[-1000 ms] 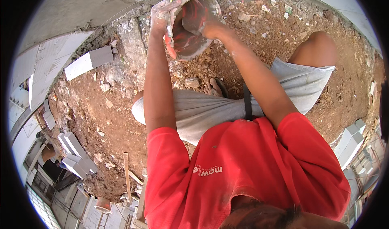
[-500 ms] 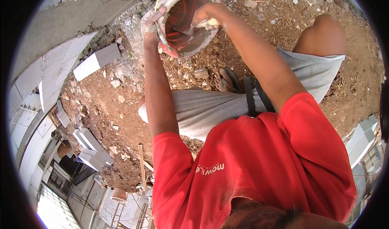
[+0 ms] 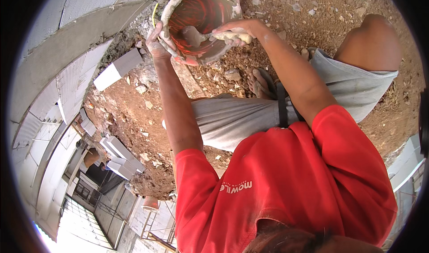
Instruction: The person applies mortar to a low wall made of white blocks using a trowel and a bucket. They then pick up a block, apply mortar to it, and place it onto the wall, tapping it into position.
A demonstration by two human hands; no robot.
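Note:
A mortar-smeared bucket (image 3: 229,1) with a red inside and a yellow handle stands on the dirt in front of me, its mouth tipped toward me. My left hand (image 3: 157,46) grips its rim on the left, fingers over the edge. In my right hand (image 3: 241,33) is a trowel with a pale, crusted handle. The trowel's blade (image 3: 193,36) lies within the bucket's mouth, close to the inner wall. Grey residue coats both hands and streaks the bucket's inside.
A pale block wall (image 3: 80,25) runs along the left. A loose white block (image 3: 117,69) lies beside it, and more blocks (image 3: 120,157) are stacked farther back. Stones and rubble dot the brown dirt (image 3: 129,114). My sandalled foot (image 3: 261,84) rests near the bucket.
My right hand has drawn back from deep in the bucket toward its right rim, so the trowel's blade and handle now show. My left hand has slid lower along the rim.

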